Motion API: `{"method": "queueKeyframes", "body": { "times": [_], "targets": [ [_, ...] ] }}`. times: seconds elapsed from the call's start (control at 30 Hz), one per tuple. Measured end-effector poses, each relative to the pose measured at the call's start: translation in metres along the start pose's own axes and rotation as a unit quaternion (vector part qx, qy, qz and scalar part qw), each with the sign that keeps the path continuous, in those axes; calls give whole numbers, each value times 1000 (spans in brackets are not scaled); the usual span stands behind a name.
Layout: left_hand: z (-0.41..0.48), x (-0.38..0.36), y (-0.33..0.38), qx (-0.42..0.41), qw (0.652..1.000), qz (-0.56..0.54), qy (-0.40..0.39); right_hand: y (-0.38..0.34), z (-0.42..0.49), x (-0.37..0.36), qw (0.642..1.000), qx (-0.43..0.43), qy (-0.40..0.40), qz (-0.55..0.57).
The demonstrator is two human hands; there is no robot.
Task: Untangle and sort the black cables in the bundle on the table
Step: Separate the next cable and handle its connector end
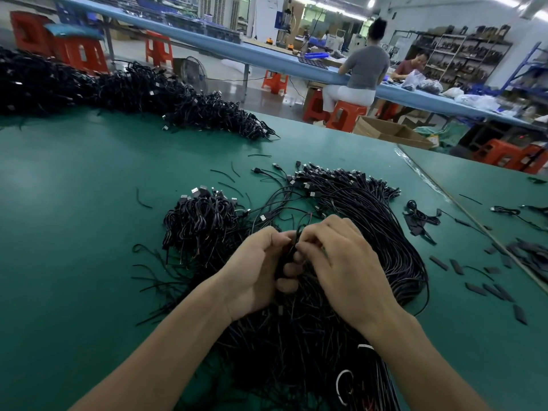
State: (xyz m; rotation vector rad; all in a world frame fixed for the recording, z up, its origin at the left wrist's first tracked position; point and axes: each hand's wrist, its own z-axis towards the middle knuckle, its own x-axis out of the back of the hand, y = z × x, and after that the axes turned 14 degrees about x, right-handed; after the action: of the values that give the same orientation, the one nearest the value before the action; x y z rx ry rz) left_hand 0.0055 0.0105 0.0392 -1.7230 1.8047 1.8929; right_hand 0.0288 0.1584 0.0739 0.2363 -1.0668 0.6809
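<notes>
Black cables [296,336]: a tangled mass lying on the green table [74,203], directly under both hands and running back beneath the wrists.
Curled pile [201,221]: to the left of the left hand and a little beyond it, a heap of kinked cables with the plug ends up.
Left hand [255,271]: fingers curled in, thumb and fingertips pinching a strand [292,247] at the top of the tangle.
Right hand [344,262]: just beside the left, fingertips nearly meeting it, fingers bent and pinching the same strand from the other side.
Combed sheaf [370,209]: beyond and to the right of the right hand, cables lying roughly parallel, plugs grouped at the far end.
Short black strips [489,289]: scattered well to the right of the right hand.
Step in hand: probably picking one cable free from the knot between the fingertips; most of the mass under the hands looks unsorted.
Next move: likely a gentle draw of the strand up and out while one hand holds the rest down, then laying it with the matching group. A sharp tug would likely tighten the snarl.
</notes>
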Motion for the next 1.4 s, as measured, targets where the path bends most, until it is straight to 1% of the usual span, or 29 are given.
{"method": "queueKeyframes", "body": {
  "times": [0.1, 0.17, 0.2, 0.27, 0.33, 0.37, 0.4, 0.53, 0.6, 0.63, 0.67, 0.73, 0.8, 0.9, 1.0, 1.07, 1.1, 1.17, 1.23, 1.3, 1.37, 1.4],
  "targets": [
    [6, -2, -5, -83, 996, -23, 26, 0, 0, -6, 990, -59, 100, 82],
    [8, 1, -6, -123, 992, -3, 40, -1, 1, -6, 974, -74, 158, 146],
    [9, 4, -7, -140, 988, 22, 59, -1, 2, -4, 967, -79, 176, 169],
    [8, 9, -6, -170, 968, 128, 130, -3, 4, -2, 958, -85, 189, 199],
    [6, 8, -6, -209, 929, 226, 205, -4, 5, -3, 953, -87, 187, 222],
    [5, 6, -7, -219, 917, 244, 226, -5, 5, -3, 950, -89, 182, 237],
    [5, 4, -8, -222, 914, 242, 236, -6, 6, -5, 947, -91, 174, 256],
    [1, 3, -6, -226, 927, 199, 224, -11, 4, -13, 932, -98, 147, 317],
    [0, 2, -2, -209, 945, 119, 224, -12, 1, -17, 935, -108, 136, 309],
    [-1, 3, 0, -197, 953, 80, 214, -11, 0, -19, 933, -117, 132, 314],
    [-2, 4, 2, -191, 959, 64, 197, -10, -1, -20, 929, -128, 126, 322],
    [-3, 3, 4, -191, 967, 68, 156, -7, -3, -22, 922, -150, 113, 340],
    [-5, 2, 4, -203, 963, 87, 157, -3, -4, -24, 915, -163, 105, 354],
    [-4, 2, 1, -244, 934, 172, 196, 4, -4, -23, 909, -170, 114, 363],
    [-1, 6, -4, -272, 874, 299, 271, 10, -3, -23, 904, -183, 142, 359],
    [2, 8, -8, -300, 844, 334, 294, 11, -4, -24, 905, -185, 162, 347],
    [3, 9, -9, -307, 839, 339, 295, 10, -3, -26, 903, -186, 175, 346],
    [5, 10, -12, -296, 841, 336, 303, 9, -3, -28, 896, -188, 201, 349],
    [5, 9, -12, -257, 868, 299, 302, 6, -1, -29, 890, -184, 214, 358],
    [5, 9, -11, -228, 895, 259, 283, 3, 0, -29, 881, -173, 213, 385],
    [5, 9, -9, -225, 911, 220, 267, 0, 0, -30, 875, -160, 202, 410],
    [4, 9, -6, -224, 923, 184, 252, -1, 0, -30, 875, -153, 194, 416]
  ]
}}
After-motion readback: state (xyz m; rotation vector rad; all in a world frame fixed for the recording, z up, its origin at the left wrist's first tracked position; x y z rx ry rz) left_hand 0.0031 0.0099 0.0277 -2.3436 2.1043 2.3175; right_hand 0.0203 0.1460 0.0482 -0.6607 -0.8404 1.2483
